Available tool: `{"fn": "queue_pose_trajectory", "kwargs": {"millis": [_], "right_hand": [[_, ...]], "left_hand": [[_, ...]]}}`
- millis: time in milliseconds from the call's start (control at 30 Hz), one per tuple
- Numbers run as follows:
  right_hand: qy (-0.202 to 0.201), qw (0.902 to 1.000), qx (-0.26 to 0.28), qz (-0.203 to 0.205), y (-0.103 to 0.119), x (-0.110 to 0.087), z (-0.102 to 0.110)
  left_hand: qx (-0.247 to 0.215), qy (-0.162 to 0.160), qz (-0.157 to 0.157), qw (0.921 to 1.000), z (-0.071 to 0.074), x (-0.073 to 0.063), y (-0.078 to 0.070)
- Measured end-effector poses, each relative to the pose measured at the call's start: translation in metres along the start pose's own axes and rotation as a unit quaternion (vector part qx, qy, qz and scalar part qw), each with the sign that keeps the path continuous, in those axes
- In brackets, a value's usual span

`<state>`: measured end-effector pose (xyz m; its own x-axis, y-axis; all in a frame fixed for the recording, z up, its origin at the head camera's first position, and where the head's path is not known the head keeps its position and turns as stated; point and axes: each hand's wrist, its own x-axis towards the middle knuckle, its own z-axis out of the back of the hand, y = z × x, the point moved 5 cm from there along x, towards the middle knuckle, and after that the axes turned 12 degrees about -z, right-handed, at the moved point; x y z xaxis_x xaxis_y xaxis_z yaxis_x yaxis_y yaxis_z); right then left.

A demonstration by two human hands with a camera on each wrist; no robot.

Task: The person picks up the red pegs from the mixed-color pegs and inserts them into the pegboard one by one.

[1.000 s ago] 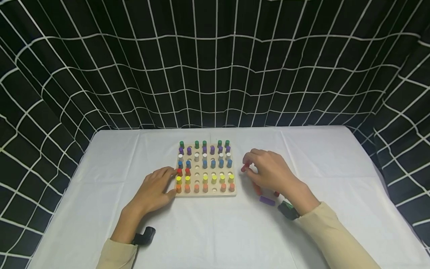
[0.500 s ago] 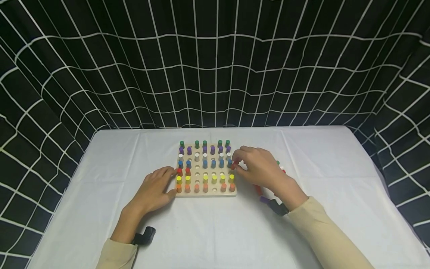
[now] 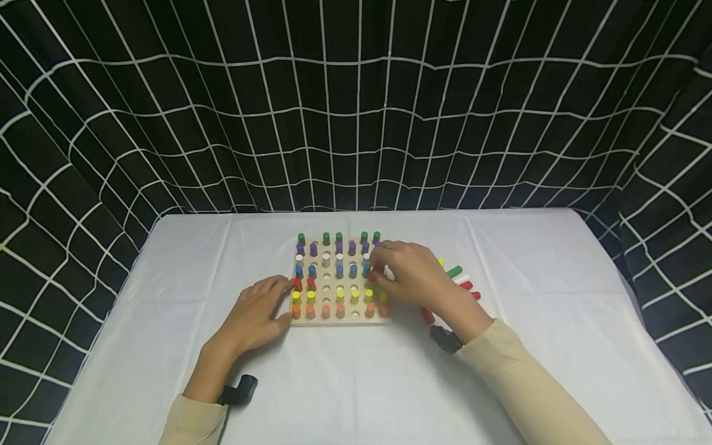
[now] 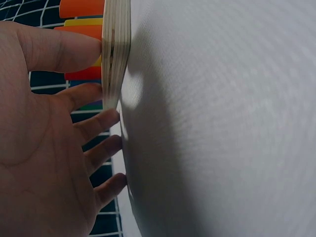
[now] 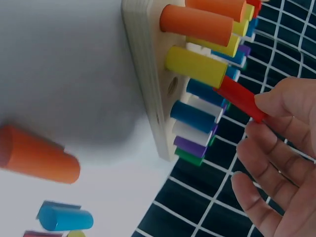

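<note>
A wooden pegboard (image 3: pixel 334 321) stands on the white cloth with rows of coloured pegs: green, purple, white, blue, red, yellow and orange. My right hand (image 3: pixel 408 272) is over its right side, pinching a red peg (image 5: pixel 241 98) between thumb and index finger. In the right wrist view, this peg is tilted and overlaps a yellow peg (image 5: pixel 196 66), near a bare hole (image 5: pixel 172 86) in the board. My left hand (image 3: pixel 256 315) rests at the board's left edge. Its thumb (image 4: pixel 69 49) touches the side, and the other fingers are spread and nearly straight.
Loose pegs lie on the cloth right of the board, among them a green peg (image 3: pixel 455 271), a white peg (image 3: pixel 461 279), a red peg (image 3: pixel 475 295) and an orange peg (image 3: pixel 427 315). A black gridded curtain (image 3: pixel 356 123) hangs behind the table.
My right hand has moved left with the red peg, from beside the board to over its right columns, uncovering several loose pegs. The left hand has stayed in place.
</note>
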<state>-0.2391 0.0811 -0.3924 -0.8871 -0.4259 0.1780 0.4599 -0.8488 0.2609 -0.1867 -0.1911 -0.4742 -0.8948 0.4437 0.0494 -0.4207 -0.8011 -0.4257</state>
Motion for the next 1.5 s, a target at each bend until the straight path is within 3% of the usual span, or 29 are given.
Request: {"fn": "queue_pose_trajectory", "kwargs": {"millis": [700,1500], "right_hand": [[0.024,0.9981,0.037,0.043,0.035,0.021,-0.019],[0.055,0.9954,0.02,0.077,0.064,0.036,-0.04]], "left_hand": [[0.0,0.006,0.004,1.0,-0.001,0.0,0.003],[0.003,0.001,-0.006,1.0,-0.001,0.001,0.003]]}}
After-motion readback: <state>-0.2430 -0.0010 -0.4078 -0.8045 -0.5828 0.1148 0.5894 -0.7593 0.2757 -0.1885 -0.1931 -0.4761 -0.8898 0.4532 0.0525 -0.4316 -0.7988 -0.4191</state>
